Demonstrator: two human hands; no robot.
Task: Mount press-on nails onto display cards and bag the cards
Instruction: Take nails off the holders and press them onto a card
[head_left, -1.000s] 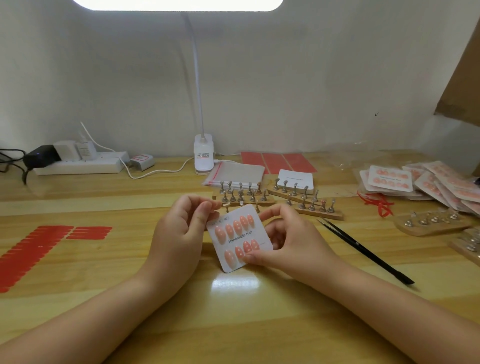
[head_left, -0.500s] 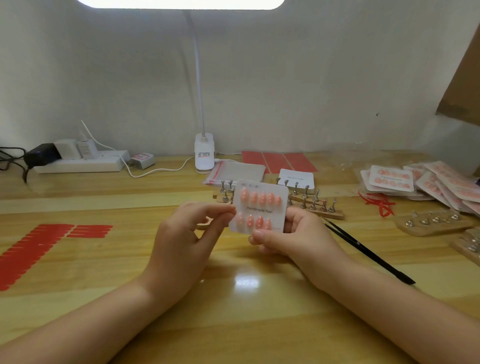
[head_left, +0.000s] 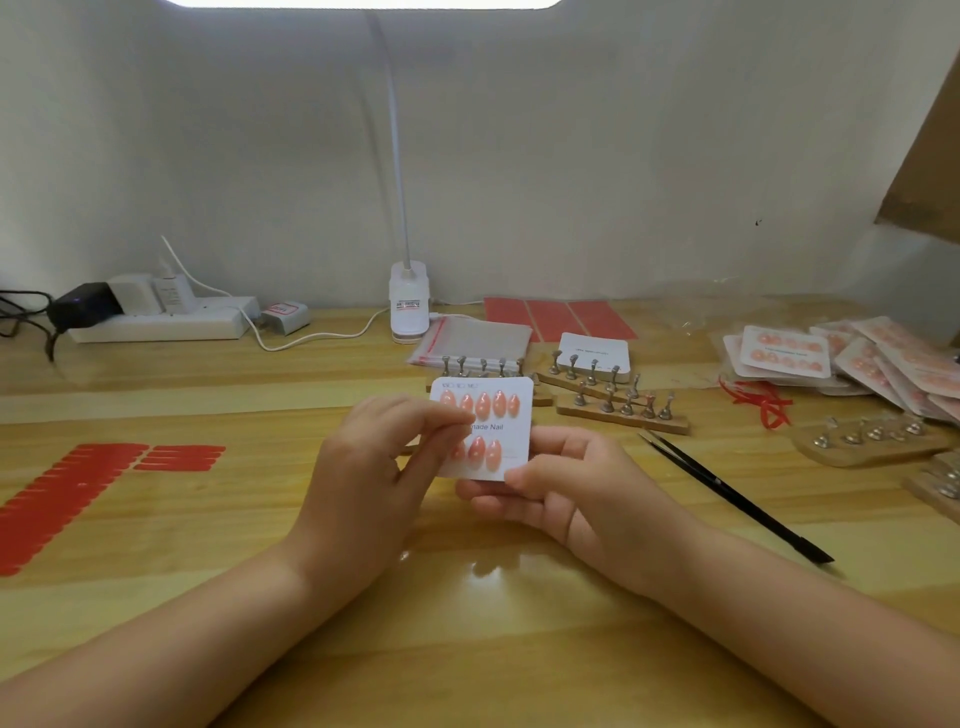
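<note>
A white display card (head_left: 511, 431) with two rows of pink press-on nails stands upright above the table's middle. My right hand (head_left: 561, 483) holds it from behind and below, thumb on its lower right corner. My left hand (head_left: 374, 467) pinches the card's left edge, its fingers covering the left nails. A stack of clear bags (head_left: 475, 343) lies behind the card. A pile of blank cards (head_left: 597, 351) sits right of the bags. Bagged finished cards (head_left: 841, 364) are heaped at the far right.
Wooden nail stands with metal pegs (head_left: 618, 402) lie behind my hands, more stands (head_left: 872, 439) at the right. Black tweezers (head_left: 727, 493) lie to the right. Red adhesive strips (head_left: 67, 488) cover the left table. A lamp base (head_left: 410, 306), a power strip (head_left: 161, 322) and red sheets (head_left: 556, 317) line the back.
The card was lifted off the table and turned upright, facing me. My left fingers moved onto its left edge and my right hand shifted underneath it.
</note>
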